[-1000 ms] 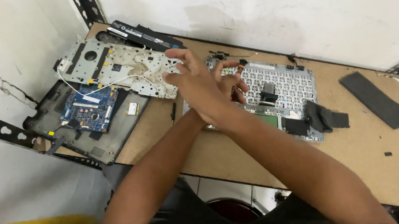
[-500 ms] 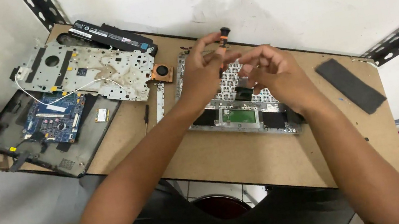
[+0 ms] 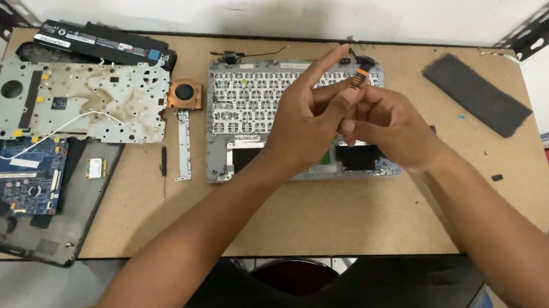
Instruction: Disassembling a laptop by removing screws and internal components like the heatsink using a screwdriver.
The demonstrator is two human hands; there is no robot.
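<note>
Orange-tipped ribbon cable sits pinched between left hand and right hand, its lower length hidden.

The brown particle-board table looks matt and rough. The grey perforated keyboard backing plate is dull metal, the stained silver shield plate too. The black battery bar is glossy plastic.

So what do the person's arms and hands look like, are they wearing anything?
Both arms are bare from the elbows down: no sleeves, gloves, watch or rings show on the left hand or the right hand. Dark clothing covers the lap below the table edge.
</note>
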